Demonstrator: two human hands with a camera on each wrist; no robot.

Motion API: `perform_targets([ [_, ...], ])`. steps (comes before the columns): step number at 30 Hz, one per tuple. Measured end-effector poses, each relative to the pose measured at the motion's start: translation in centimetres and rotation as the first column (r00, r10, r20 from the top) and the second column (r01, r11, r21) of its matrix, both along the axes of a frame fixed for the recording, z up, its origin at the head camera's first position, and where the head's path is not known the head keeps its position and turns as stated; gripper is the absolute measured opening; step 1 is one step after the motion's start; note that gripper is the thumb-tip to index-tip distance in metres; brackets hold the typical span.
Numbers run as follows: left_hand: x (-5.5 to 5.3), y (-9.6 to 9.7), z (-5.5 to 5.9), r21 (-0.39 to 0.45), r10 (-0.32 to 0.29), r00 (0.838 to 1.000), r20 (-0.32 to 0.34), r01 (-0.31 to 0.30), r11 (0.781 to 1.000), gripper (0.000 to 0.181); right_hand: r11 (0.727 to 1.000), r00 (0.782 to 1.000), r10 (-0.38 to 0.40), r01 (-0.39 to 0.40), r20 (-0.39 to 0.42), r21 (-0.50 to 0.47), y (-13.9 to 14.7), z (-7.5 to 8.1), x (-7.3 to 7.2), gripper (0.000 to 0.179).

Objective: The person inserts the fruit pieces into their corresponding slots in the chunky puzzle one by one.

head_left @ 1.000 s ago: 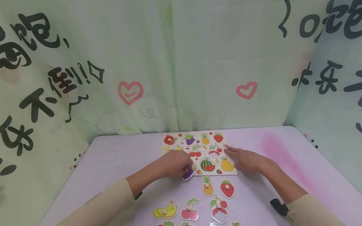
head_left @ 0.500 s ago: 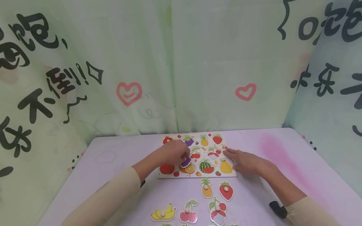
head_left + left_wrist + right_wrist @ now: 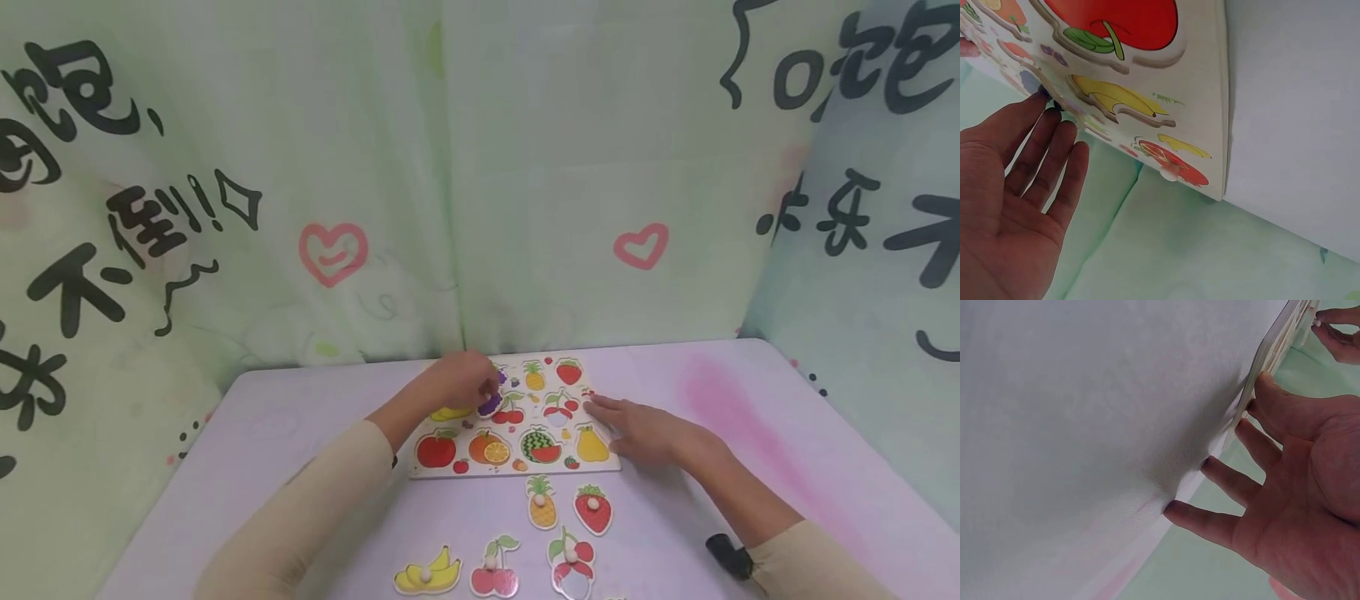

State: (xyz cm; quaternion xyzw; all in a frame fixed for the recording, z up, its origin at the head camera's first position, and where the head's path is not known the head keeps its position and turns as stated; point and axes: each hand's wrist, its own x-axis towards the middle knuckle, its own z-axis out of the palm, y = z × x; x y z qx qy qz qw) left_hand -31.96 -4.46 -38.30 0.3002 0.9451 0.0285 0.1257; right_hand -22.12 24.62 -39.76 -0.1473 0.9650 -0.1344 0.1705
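Note:
In the head view a fruit puzzle board [image 3: 491,472] lies on the far part of the table. My left hand [image 3: 459,385] pinches a purple grape puzzle piece [image 3: 490,407] over the board's upper left half, just below the printed grapes. The left wrist view has that hand [image 3: 1022,175] beside the board's apple [image 3: 1129,22] and banana [image 3: 1116,97] outlines; the piece is mostly hidden there. My right hand [image 3: 645,429] rests at the board's right edge with fingers spread. In the right wrist view its thumb and index finger touch the edge, while other fingertips press the tablecloth.
Loose knobbed pieces lie nearer me: a pineapple [image 3: 542,507], a strawberry [image 3: 593,511], bananas [image 3: 427,575], cherries [image 3: 495,575] and a red-and-white piece [image 3: 573,567]. A pale green curtain [image 3: 525,275] stands behind the table.
My left hand has carried the grape piece from the board's front edge up and away over the board, uncovering the apple and orange. The right hand stays at the edge. The view has shifted slightly.

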Motion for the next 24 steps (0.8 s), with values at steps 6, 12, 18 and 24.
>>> perform_targets([
  [6,-1.0,0.0,0.0,-0.002,0.025,0.999,-0.033,-0.025,1.0,0.018,1.0,1.0,0.01,-0.01,-0.004,0.008,-0.2,0.0,0.0,0.071],
  [12,-1.8,0.0,0.3,-0.017,0.046,0.996,-0.08,-0.047,0.999,0.018,1.0,1.0,0.019,-0.019,-0.008,0.006,-0.4,0.0,0.0,0.07],
  [18,-2.4,0.4,0.5,0.014,0.067,0.995,-0.078,-0.066,0.998,0.018,1.0,1.0,0.004,-0.004,-0.009,0.008,-0.3,0.2,0.1,0.07],
  [24,-2.9,0.8,0.2,0.034,0.1,0.994,-0.048,-0.098,0.995,0.018,1.0,1.0,0.0,0.0,-0.006,0.008,-0.1,0.0,0.2,0.07],
])
